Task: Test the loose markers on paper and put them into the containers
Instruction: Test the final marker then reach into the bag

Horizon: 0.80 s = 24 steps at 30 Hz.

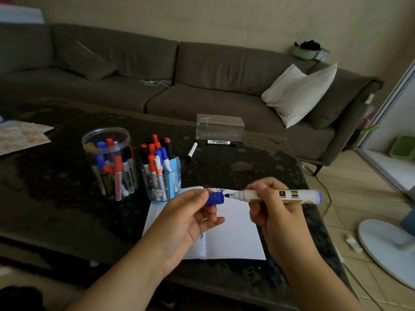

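My right hand (269, 205) grips a white marker with a blue tip (283, 196), held level above the white paper (233, 232). My left hand (190, 216) pinches its blue cap (215, 198), just clear of the tip. Coloured scribbles show along the paper's far edge. A clear round jar (110, 162) and a blue pen holder (164, 176), both full of markers, stand to the left of the paper. Two loose black markers (192, 151) (221, 142) lie further back on the table.
An empty clear plastic box (220, 127) stands behind the loose markers. Patterned paper (20, 136) lies at the table's far left. A grey sofa with a white pillow (298, 95) runs behind the dark table (56, 187). A fan base (388, 250) sits on the floor to the right.
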Available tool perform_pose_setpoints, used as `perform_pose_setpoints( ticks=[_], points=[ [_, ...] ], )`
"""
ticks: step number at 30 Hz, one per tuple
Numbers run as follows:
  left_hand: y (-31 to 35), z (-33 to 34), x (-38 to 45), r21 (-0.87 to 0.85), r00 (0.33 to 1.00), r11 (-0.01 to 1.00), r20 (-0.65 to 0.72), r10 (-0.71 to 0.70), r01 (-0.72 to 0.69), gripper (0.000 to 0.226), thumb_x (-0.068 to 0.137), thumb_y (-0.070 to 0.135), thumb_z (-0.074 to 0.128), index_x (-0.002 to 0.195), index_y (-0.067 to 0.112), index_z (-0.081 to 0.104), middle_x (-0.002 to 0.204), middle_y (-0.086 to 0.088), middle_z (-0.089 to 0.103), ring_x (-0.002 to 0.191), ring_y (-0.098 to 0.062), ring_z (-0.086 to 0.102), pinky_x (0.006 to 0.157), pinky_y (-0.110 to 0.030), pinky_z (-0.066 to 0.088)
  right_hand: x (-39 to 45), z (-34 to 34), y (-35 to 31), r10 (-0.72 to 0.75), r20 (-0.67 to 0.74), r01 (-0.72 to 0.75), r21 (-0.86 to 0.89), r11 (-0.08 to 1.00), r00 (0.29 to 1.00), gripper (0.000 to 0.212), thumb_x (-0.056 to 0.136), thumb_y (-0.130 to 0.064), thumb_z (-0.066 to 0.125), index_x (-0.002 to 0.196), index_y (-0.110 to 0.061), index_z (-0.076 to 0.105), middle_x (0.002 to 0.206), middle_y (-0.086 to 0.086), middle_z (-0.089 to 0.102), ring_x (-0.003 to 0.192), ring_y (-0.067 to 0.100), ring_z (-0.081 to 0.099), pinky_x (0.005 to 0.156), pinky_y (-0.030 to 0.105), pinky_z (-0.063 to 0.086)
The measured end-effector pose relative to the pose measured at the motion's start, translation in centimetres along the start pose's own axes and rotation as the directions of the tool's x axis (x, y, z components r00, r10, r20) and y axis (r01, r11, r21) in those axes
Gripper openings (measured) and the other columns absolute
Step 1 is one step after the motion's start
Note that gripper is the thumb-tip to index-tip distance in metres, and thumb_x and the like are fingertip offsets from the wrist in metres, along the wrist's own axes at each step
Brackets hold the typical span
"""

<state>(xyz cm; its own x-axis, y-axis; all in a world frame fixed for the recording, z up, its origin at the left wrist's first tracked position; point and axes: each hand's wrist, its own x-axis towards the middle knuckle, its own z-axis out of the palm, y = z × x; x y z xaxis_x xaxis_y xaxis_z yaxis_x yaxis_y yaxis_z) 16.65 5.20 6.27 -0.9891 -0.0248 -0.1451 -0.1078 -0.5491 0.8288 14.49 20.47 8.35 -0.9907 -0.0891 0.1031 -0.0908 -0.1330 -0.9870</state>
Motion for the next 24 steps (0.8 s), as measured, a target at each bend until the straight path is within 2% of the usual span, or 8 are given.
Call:
perform_pose_setpoints(
  ticks=[4,8,10,13,14,16,19,24],
  points=[
    [0.5,0.4,-1.9,0.106,0.999,0.994,0.044,0.024,-0.029,0.019,0.085,0.014,0.054,0.095,0.002,0.065,0.066,-0.01,0.064,0.061,-0.016,0.062,0.068,-0.032,0.058,-1.3,0.2,-0.7,-0.023,0.049,0.025,-0.035,0.999,0.999,0.021,0.09,-0.007,0.05,0.07,-0.007,0.056,0.051,-0.003,0.05,0.045,0.004,0.042,0.043,0.015,0.035],
    [0.7,0.7,-3.3,0.399,0.99,0.914,0.137,0.019,-0.073,0.019,0.094,0.017,0.047,0.099,0.009,0.063,0.074,-0.007,0.07,0.07,-0.017,0.066,0.072,-0.028,0.056,-2.1,0.2,-1.0,-0.009,0.109,0.011,-0.023,1.0,0.994,0.023,0.091,-0.01,0.053,0.069,-0.009,0.048,0.045,-0.005,0.046,0.041,0.005,0.04,0.042,0.016,0.033],
    [1.2,0.6,-4.1,0.631,0.974,0.757,0.225,0.029,-0.168,0.024,0.096,0.029,0.041,0.096,0.017,0.061,0.071,0.003,0.067,0.069,-0.01,0.063,0.074,-0.026,0.054,-2.4,-0.1,-1.4,-0.017,0.123,0.027,-0.078,0.997,0.992,0.025,0.09,-0.015,0.056,0.068,-0.009,0.047,0.045,-0.001,0.048,0.041,0.008,0.04,0.043,0.018,0.033],
    [1.9,0.8,-5.2,0.871,0.941,0.366,0.337,0.044,-0.329,0.035,0.085,0.054,0.028,0.094,0.033,0.054,0.068,0.011,0.056,0.063,-0.001,0.052,0.069,-0.024,0.046,-3.0,-0.2,-1.8,-0.054,0.103,0.069,-0.147,0.987,0.993,0.031,0.079,-0.031,0.063,0.067,-0.007,0.047,0.048,0.001,0.043,0.043,0.008,0.037,0.044,0.019,0.033],
    [2.1,1.1,-5.6,0.898,0.938,0.274,0.345,0.041,-0.343,0.038,0.082,0.057,0.024,0.096,0.034,0.051,0.072,0.009,0.055,0.065,-0.004,0.051,0.067,-0.023,0.044,-3.1,-0.2,-1.9,-0.064,0.08,0.074,-0.134,0.988,0.995,0.032,0.079,-0.031,0.064,0.065,-0.008,0.046,0.049,0.001,0.039,0.043,0.008,0.035,0.044,0.02,0.032],
    [2.3,1.7,-6.3,0.915,0.929,0.163,0.364,0.064,-0.37,0.041,0.08,0.058,0.02,0.098,0.032,0.046,0.079,0.005,0.053,0.074,-0.004,0.049,0.067,-0.02,0.04,-3.3,0.2,-1.9,-0.064,0.04,0.066,-0.071,0.995,0.997,0.031,0.085,-0.02,0.061,0.061,-0.011,0.044,0.05,-0.001,0.037,0.044,0.008,0.032,0.045,0.022,0.031],
    [2.4,2.2,-6.6,0.904,0.909,0.122,0.394,0.135,-0.41,0.039,0.079,0.057,0.018,0.093,0.03,0.044,0.073,0.007,0.048,0.074,0.0,0.046,0.065,-0.017,0.037,-3.6,1.0,-2.3,-0.034,0.048,0.031,0.067,0.997,0.998,0.033,0.089,-0.009,0.053,0.06,-0.013,0.04,0.051,0.0,0.035,0.045,0.009,0.03,0.043,0.021,0.03],
    [2.6,2.0,-5.9,0.884,0.875,0.062,0.445,0.189,-0.463,0.03,0.086,0.053,0.023,0.083,0.029,0.042,0.07,0.006,0.046,0.072,-0.004,0.046,0.063,-0.022,0.037,-3.4,2.3,-1.6,0.055,0.045,-0.066,0.297,0.953,0.997,0.038,0.09,-0.008,0.048,0.055,-0.019,0.039,0.055,0.0,0.035,0.05,0.01,0.031,0.051,0.025,0.03]
  ],
)
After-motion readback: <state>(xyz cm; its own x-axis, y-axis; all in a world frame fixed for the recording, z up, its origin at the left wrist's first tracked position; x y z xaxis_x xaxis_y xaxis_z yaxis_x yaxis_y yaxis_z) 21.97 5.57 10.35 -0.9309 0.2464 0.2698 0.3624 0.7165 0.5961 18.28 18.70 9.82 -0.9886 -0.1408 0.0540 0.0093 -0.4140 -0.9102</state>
